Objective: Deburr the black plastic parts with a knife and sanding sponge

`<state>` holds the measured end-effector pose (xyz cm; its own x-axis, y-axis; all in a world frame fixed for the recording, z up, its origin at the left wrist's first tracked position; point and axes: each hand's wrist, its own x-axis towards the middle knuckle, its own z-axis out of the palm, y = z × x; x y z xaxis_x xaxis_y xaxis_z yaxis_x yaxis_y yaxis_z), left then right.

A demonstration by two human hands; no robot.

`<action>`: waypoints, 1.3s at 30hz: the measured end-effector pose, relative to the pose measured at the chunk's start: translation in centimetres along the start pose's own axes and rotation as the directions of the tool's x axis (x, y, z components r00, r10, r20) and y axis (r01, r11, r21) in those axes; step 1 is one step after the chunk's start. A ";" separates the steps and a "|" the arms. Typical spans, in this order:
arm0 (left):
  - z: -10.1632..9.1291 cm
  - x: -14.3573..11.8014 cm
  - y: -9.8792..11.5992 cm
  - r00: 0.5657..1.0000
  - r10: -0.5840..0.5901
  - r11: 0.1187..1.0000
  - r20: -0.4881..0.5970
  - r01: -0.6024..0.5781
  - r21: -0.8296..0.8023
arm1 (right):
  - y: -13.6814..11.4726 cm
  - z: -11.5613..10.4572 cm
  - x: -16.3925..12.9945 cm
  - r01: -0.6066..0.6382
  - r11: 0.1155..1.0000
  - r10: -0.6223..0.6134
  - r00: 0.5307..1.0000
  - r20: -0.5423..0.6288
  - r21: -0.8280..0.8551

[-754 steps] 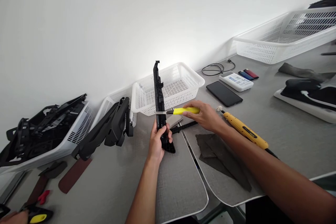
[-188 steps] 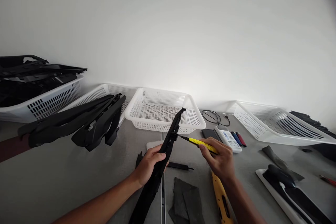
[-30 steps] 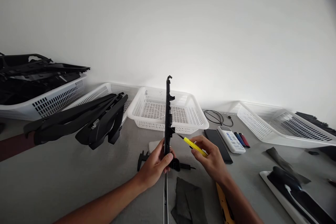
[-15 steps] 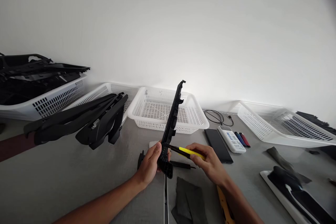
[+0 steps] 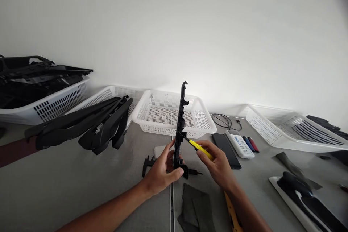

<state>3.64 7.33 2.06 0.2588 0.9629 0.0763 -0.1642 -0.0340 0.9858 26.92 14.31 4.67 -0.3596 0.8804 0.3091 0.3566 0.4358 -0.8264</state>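
1. A long black plastic trim strip (image 5: 181,123) is being held nearly upright over the grey counter (image 5: 81,181), in front of the middle white basket (image 5: 199,114); its lower end is being gripped by the left hand (image 5: 161,170), whose fingers are being wrapped closed around it.
2. A yellow utility knife (image 5: 199,148) is being pinched by the closed fingers of the right hand (image 5: 219,165); its blade tip is being pressed against the strip's right edge, just above the left hand.
3. The strip is being judged light and stiff, though thin enough to flex along its length; its clips and notched tabs are being judged brittle; hold is best being taken low on the thicker base, close to the cutting point, so that wobble is being limited.
4. The knife is being judged light but sharp; the ribbed yellow body is being taken as the safe grip.
5. Other items are lying about: black calipers (image 5: 148,163) beneath the hands; dark abrasive sheets (image 5: 195,206); a phone (image 5: 225,145); a stack of black trim parts (image 5: 89,127) to the left.
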 end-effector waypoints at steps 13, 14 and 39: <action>0.3 -0.3 -0.1 1.000 0.019 0.999 -0.002 -0.019 0.027 | -0.6 0.0 0.0 0.024 1.000 -0.024 0.997 0.078 0.004; 0.3 -0.2 -0.1 0.999 0.024 1.000 -0.025 -0.025 -0.006 | -0.7 0.0 0.0 0.022 1.000 -0.022 0.996 0.082 0.004; 0.1 -0.3 -0.1 0.999 0.004 0.999 -0.042 -0.005 -0.032 | -0.2 0.2 -0.2 0.050 0.990 -0.054 0.998 -0.026 -0.129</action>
<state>3.66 7.00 1.94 0.2183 0.9731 0.0739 -0.1956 -0.0305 0.9802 26.75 14.02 4.74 -0.3558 0.8602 0.3654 0.4464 0.4999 -0.7422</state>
